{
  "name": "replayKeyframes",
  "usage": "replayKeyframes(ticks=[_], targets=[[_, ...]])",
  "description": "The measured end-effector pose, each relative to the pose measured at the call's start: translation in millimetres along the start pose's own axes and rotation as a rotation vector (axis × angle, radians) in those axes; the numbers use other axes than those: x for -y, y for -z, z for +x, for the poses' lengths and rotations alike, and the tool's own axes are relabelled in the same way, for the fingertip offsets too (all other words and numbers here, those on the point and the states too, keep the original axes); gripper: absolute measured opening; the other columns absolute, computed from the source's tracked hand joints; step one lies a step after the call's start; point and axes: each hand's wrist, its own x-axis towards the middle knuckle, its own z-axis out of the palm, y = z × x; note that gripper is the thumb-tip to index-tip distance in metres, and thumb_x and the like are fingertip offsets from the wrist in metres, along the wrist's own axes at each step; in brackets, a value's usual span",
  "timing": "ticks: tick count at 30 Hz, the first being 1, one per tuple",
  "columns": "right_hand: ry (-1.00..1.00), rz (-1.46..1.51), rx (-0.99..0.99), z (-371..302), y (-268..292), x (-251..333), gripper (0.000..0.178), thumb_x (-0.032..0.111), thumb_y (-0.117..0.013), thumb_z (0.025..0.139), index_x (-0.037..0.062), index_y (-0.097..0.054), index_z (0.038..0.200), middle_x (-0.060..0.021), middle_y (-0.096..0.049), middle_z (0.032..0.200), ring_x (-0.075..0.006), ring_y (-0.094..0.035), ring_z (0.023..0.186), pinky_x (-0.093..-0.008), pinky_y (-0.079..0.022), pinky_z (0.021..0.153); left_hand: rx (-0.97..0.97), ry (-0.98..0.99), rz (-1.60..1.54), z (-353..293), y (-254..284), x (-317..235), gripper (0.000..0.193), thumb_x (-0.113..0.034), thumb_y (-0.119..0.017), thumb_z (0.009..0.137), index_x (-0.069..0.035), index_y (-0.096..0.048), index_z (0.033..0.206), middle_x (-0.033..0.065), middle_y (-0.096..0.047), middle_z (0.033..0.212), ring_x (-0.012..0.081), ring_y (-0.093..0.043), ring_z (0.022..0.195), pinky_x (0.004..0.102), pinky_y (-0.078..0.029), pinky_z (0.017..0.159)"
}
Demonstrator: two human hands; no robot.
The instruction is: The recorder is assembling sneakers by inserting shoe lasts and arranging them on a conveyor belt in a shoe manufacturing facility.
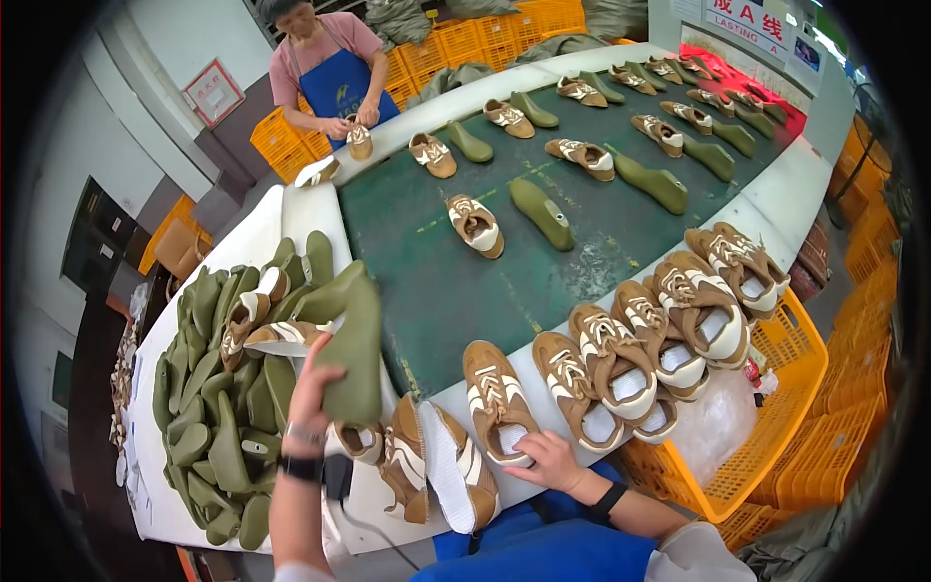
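Observation:
My left hand (pixel 312 390) is closed on a green shoe last (pixel 353 364), lifted beside a heap of similar lasts (pixel 208 388). The fingers behind the last are hidden. At the front edge of the table, my right hand (pixel 551 460) grips the heel opening of a brown sneaker (pixel 493 388) with white stripes and laces. The sneaker's toe points away from me. Between my hands lie more brown sneakers, one on its side showing a white sole (pixel 448 470). A row of sneakers (pixel 621 364) stands to the right of my right hand.
A green conveyor belt (pixel 436 306) carries sneakers and lasts in rows. Across it, a person (pixel 335 73) in a blue apron handles a sneaker. A yellow crate (pixel 790 388) with clear plastic sits at right. A dark cord (pixel 364 524) hangs near my left wrist.

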Motion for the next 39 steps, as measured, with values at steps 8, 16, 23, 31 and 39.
replayKeyframes(ticks=[8, 16, 23, 31, 39], targets=[[-0.021, 0.147, 0.095, 4, -4, 12, 0.034, 0.033, -0.080, 0.065, 0.0111, -0.061, 0.083, -0.0011, -0.061, 0.080, -0.0186, -0.054, 0.064, -0.0264, -0.046, 0.056, -0.317, -0.289, 1.137, 216, 64, 135, 0.063, -0.002, -0.059, 0.072, -0.015, -0.041, 0.131, 0.0173, -0.059, 0.113, 0.0318, -0.058, 0.103, 0.0376, -0.047, 0.089], [-0.109, 0.177, 0.146, 6, 4, -3, 0.031, 0.032, -0.082, 0.063, 0.0122, -0.062, 0.076, 0.0000, -0.060, 0.079, -0.0150, -0.051, 0.062, -0.0238, -0.045, 0.055, -0.334, -0.164, 0.810, 241, -26, 147, 0.064, -0.001, -0.064, 0.069, -0.013, -0.044, 0.128, 0.0151, -0.059, 0.109, 0.0259, -0.059, 0.097, 0.0347, -0.050, 0.079], [-0.057, 0.116, 0.000, 2, 6, -6, 0.028, 0.031, -0.079, 0.068, 0.0118, -0.062, 0.080, 0.0004, -0.059, 0.079, -0.0156, -0.052, 0.063, -0.0243, -0.046, 0.058, -0.364, -0.178, 0.860, 251, -48, 169, 0.075, -0.016, -0.068, 0.068, -0.018, -0.035, 0.135, 0.0194, -0.056, 0.118, 0.0332, -0.055, 0.109, 0.0379, -0.044, 0.093], [-0.032, 0.099, -0.029, -17, 2, -4, 0.032, 0.037, -0.072, 0.075, 0.0102, -0.059, 0.086, -0.0031, -0.058, 0.079, -0.0231, -0.054, 0.071, -0.0315, -0.047, 0.062, 0.255, -0.162, 0.946, 128, -84, 49, 0.072, -0.018, -0.067, 0.080, -0.002, -0.029, 0.139, 0.0175, -0.059, 0.114, 0.0218, -0.057, 0.104, 0.0327, -0.047, 0.087], [-0.223, 0.197, 0.019, 3, 15, 35, 0.036, 0.041, -0.070, 0.075, 0.0091, -0.058, 0.086, -0.0109, -0.058, 0.077, -0.0302, -0.057, 0.075, -0.0382, -0.046, 0.065, 0.790, -0.669, 1.189, -149, -74, 47, 0.047, -0.008, -0.063, 0.080, -0.002, -0.050, 0.125, 0.0128, -0.058, 0.116, 0.0257, -0.056, 0.105, 0.0337, -0.047, 0.087]])
